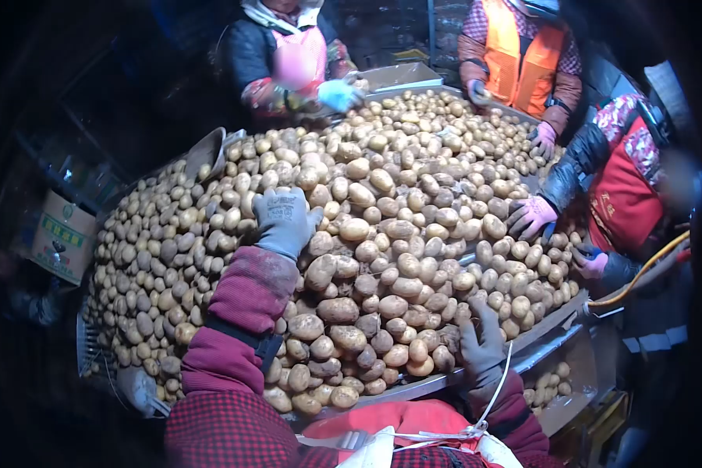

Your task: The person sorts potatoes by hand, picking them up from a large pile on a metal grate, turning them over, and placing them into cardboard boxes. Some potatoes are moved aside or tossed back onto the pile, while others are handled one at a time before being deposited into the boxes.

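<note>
A large heap of potatoes (338, 310), many with soil on their skins, covers the sorting table. My left hand (283, 221), in a grey work glove, reaches far into the middle of the heap. Its fingers curl down over the potatoes, so the fingertips and anything under them are hidden. Nearer to me on the right, my right hand (485, 343) wears the same kind of glove. Thumb and fingers stand apart, and it rests against potatoes by the table's metal edge (425, 386), with no potato visibly gripped.
Three people work across the heap: one in a pink apron (300, 58), one in an orange vest (522, 58), one in a red apron (625, 187). A box of potatoes (550, 388) sits below the right edge. A yellow hose (639, 273) and a printed carton (61, 238) flank the table.
</note>
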`<control>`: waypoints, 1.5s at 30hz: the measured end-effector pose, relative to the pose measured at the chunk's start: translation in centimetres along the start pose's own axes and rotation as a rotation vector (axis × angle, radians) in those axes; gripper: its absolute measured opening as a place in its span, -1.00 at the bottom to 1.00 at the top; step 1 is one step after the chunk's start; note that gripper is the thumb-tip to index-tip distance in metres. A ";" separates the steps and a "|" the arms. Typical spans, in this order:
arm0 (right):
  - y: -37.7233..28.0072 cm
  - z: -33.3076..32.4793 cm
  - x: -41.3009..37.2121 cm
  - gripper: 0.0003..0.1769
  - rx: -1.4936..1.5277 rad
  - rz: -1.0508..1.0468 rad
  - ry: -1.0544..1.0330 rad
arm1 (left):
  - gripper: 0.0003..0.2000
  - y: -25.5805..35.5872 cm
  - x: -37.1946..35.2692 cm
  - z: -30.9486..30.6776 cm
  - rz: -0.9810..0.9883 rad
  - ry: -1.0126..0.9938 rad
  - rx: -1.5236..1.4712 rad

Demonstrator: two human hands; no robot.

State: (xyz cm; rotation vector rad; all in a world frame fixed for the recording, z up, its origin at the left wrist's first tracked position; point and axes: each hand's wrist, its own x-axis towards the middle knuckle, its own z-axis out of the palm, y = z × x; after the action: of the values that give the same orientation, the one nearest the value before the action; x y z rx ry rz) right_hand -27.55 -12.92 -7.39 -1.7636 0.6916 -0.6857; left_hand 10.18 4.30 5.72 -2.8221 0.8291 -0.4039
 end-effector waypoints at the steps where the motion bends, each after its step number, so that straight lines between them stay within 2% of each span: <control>1: 0.6 0.0 -0.7 -0.51 -0.077 -0.052 -0.006 | -0.51 0.6 0.4 0.1 0.011 0.015 0.002; 3: 0.8 0.5 -0.9 -0.54 -0.011 -0.116 0.066 | -0.55 1.4 0.7 0.0 -0.012 -0.046 0.008; 4: 1.3 0.7 -0.8 -0.55 0.001 -0.108 0.068 | -0.57 0.8 0.5 2.5 0.092 0.116 0.019; 5: 1.9 0.7 -0.5 -0.57 0.015 -0.109 0.071 | -0.55 0.5 0.2 3.8 0.136 0.176 -0.016; 7: 1.2 0.4 -0.4 -0.58 -0.013 -0.089 0.037 | -0.52 0.2 0.0 2.5 0.058 -0.004 -0.168; 9: 0.8 0.2 -0.1 -0.56 0.122 0.007 0.003 | -0.50 -1.3 0.1 4.1 0.076 0.046 -0.371; 11: -1.1 -0.5 0.5 -0.56 0.258 0.166 -0.059 | -0.52 -1.1 -1.3 2.5 0.096 0.073 -0.389; 12: -1.5 -0.4 0.7 -0.59 0.380 0.199 -0.065 | -0.52 -0.5 -2.3 1.7 0.159 0.189 -0.495; 13: -1.8 -0.4 1.7 -0.56 0.321 0.059 -0.063 | -0.52 0.5 -3.6 0.5 0.229 0.294 -0.605; 14: -5.5 -0.3 2.0 -0.48 0.613 0.304 -0.095 | -0.48 2.0 -5.2 -1.6 0.355 0.365 -0.694; 16: -6.9 -0.2 3.5 -0.25 0.958 0.389 -0.298 | -0.48 5.7 -8.1 -5.2 0.590 0.442 -0.718; 17: -7.9 0.3 3.6 -0.21 1.001 0.447 -0.308 | -0.49 7.8 -9.2 -6.3 0.705 0.472 -0.729; 18: -9.4 1.0 3.7 -0.21 1.096 0.454 -0.344 | -0.50 9.8 -10.4 -6.5 0.791 0.525 -0.700; 19: -7.6 1.5 4.0 -0.32 1.329 0.439 -0.421 | -0.50 11.6 -11.4 -6.4 0.872 0.582 -0.668; 21: -6.1 2.7 3.2 -0.39 1.093 0.293 -0.261 | -0.49 14.2 -12.3 -5.2 1.075 0.476 -0.776; 23: -5.5 1.6 1.5 -0.41 0.727 -0.072 -0.187 | -0.45 14.7 -13.0 -6.4 1.035 0.423 -0.856; 24: -5.4 0.6 1.4 -0.40 0.997 0.271 -0.149 | -0.42 14.4 -12.9 -6.4 1.002 0.400 -0.866; 25: -5.3 -0.5 1.2 -0.41 1.070 0.371 -0.085 | -0.40 14.2 -12.7 -5.9 0.972 0.430 -0.863; 27: -4.3 -2.5 1.4 -0.42 1.408 0.482 -0.066 | -0.39 14.2 -12.5 -5.4 0.927 0.367 -0.798; 29: -4.2 -3.4 1.5 -0.45 1.373 0.489 0.068 | -0.37 14.9 -12.0 -4.4 1.006 0.365 -0.796; 31: -3.6 -4.5 0.6 -0.48 1.324 0.392 0.161 | -0.38 16.2 -12.2 -4.2 1.029 0.291 -0.777; 32: -3.6 -4.2 0.0 -0.49 0.871 0.157 0.257 | -0.40 16.9 -12.3 -4.2 1.074 0.241 -0.748; 35: -1.9 -5.9 -1.3 -0.47 0.825 0.161 0.305 | -0.44 18.8 -12.3 -3.2 1.192 0.143 -0.704; 36: -1.8 -6.4 -1.9 -0.45 1.101 0.173 0.307 | -0.43 19.4 -12.1 -2.7 1.211 0.130 -0.658; 37: -2.3 -6.9 -2.6 -0.41 1.073 0.236 0.395 | -0.43 20.3 -11.7 -2.3 1.245 0.123 -0.619; 39: 5.6 -6.2 -3.8 -0.40 0.463 -0.263 0.422 | -0.44 20.6 -10.6 -0.4 1.261 0.065 -0.518; 40: 1.4 -8.0 -5.1 -0.38 1.241 0.210 0.434 | -0.49 20.5 -10.1 0.9 1.249 0.053 -0.493; 41: 0.6 -9.1 -6.3 -0.39 1.307 0.255 0.465 | -0.56 20.3 -9.3 3.2 1.232 0.052 -0.462; 43: -0.3 -11.0 -8.9 -0.39 1.280 0.366 0.529 | -0.61 20.0 -8.8 3.7 1.320 0.104 -0.377; 44: 0.0 -12.1 -9.9 -0.41 1.265 0.337 0.500 | -0.63 20.2 -9.0 3.4 1.320 0.100 -0.370; 45: -0.3 -13.0 -11.6 -0.41 1.236 0.434 0.557 | -0.64 20.1 -9.0 3.9 1.311 0.094 -0.362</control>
State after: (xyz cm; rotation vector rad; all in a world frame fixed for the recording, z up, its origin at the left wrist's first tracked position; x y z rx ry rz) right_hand -44.83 -12.39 -5.06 -0.2703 0.7283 -0.9955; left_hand -6.02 -7.13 -4.60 -1.8324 2.5996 -0.1513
